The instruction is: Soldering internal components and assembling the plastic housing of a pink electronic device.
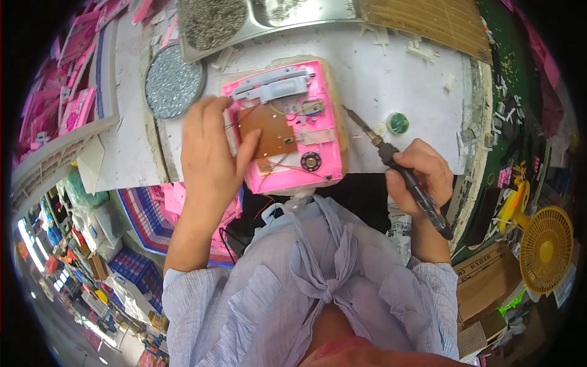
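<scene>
In front of me lies an open pink plastic casing (327, 131) on a clear plastic bag. A brown circuit board (278, 131) sits inside it, with thin wires, a grey plastic mechanism (284, 87) and a small round black speaker (310, 161). My left hand (211, 144) rests at the casing's left side, thumb on the board, fingers stretched along the edge. My right hand (425, 174) grips a black-handled soldering iron (391, 156). Its metal tip points up and left, just right of the casing and apart from it.
A round dish (174, 82) of small metal parts stands at the left, and a metal tray (251, 37) of screws at the back. Beside the iron lies a small green disc (397, 123). Cardboard (428, 24) covers the far right; a yellow fan (546, 249) stands right.
</scene>
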`<state>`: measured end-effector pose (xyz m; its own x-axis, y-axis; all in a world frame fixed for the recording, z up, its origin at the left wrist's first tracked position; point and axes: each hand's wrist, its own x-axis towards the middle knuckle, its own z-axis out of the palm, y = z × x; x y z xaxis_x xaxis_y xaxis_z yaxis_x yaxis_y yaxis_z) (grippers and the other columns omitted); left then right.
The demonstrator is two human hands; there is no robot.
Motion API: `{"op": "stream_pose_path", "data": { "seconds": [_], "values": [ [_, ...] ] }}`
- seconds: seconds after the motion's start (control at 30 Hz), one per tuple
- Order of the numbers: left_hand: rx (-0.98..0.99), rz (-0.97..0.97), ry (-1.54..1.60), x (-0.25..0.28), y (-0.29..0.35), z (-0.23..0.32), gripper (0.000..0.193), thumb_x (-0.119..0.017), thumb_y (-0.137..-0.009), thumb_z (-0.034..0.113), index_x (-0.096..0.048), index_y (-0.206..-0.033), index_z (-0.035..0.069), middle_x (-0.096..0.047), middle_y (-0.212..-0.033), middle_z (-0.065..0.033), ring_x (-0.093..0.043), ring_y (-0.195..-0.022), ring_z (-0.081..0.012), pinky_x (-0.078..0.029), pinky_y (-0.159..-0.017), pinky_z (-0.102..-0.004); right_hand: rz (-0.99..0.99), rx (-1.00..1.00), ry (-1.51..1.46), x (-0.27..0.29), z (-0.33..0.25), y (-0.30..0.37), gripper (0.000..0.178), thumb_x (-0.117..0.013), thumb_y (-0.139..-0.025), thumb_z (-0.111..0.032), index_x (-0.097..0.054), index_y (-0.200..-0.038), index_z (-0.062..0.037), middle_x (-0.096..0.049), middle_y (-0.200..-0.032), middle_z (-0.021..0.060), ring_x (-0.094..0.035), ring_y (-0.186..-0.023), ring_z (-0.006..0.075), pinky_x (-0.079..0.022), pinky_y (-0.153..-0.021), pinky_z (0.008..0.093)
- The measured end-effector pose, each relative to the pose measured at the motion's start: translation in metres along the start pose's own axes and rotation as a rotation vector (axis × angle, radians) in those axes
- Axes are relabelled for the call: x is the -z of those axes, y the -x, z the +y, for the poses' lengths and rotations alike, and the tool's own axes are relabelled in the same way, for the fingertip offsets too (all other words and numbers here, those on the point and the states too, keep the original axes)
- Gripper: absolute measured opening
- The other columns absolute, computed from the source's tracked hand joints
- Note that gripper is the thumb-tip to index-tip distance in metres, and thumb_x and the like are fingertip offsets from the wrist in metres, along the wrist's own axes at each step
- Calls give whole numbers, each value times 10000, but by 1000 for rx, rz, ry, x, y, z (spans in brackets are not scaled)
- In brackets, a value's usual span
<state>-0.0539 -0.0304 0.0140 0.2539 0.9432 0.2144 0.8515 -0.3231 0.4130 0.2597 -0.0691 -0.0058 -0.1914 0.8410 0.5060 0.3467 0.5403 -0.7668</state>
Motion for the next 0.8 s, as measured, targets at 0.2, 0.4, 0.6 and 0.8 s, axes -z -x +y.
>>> {"op": "stream_pose_path", "data": {
  "seconds": [0.2,0.4,0.6,0.8],
  "values": [
    [-15,-79,-36,18,-2,2,94,-738,-887,45,-713,-975,27,-663,-826,-100,-636,-684,-185,-500,-615,-314,44,13,-80,-11,3,-7,329,-804,-788,-25,-643,-1073,7,-634,-720,83,-510,-546,162,-367,-484,273],
    [235,106,688,-11,-18,7,110,-768,-864,28,-741,-969,9,-725,-890,-54,-673,-722,-100,-524,-607,-230,5,-184,-222,-40,-18,-34,444,-750,-848,43,-574,-1255,19,-668,-955,120,-643,-840,176,-511,-755,288],
    [445,77,1133,-22,-19,10,124,-741,-922,24,-720,-1029,-36,-727,-913,-56,-643,-715,-71,-514,-610,-202,-93,-276,-301,-79,-18,-77,566,-732,-846,104,-519,-1364,18,-685,-1088,119,-687,-1029,182,-551,-942,318],
    [483,-23,1112,-16,-19,2,126,-736,-939,45,-724,-1035,-34,-721,-848,-40,-624,-701,-51,-503,-622,-200,-136,-258,-328,-99,-10,-102,578,-713,-861,95,-504,-1390,-7,-657,-1091,95,-684,-1010,164,-556,-932,299]
  ]
}}
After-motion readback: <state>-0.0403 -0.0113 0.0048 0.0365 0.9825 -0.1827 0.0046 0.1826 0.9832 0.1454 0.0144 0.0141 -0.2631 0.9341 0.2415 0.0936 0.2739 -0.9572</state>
